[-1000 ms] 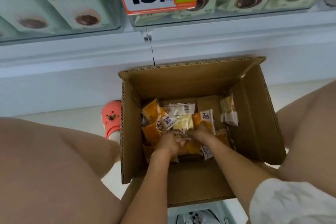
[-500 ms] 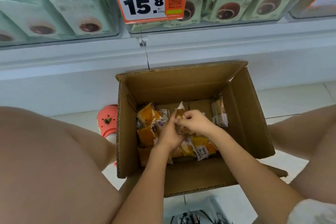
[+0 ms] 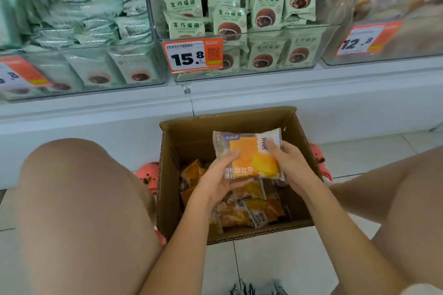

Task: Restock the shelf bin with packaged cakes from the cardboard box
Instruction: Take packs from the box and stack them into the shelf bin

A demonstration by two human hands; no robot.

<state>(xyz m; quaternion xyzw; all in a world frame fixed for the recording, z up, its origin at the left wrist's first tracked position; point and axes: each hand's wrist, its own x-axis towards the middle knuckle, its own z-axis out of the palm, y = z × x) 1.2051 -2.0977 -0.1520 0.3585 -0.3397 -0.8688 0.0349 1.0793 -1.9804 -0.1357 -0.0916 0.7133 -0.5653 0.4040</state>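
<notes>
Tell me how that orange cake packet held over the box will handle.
Probably light: the cake packet sits between the fingers of the left hand and right hand. Glossy film looks slippery. The soft cake inside likely squashes if squeezed.

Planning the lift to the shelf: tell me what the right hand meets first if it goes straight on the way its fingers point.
The right hand, holding the cake pack, points up and forward. First in line is probably the cardboard box's far wall, though depth is unclear.
</notes>
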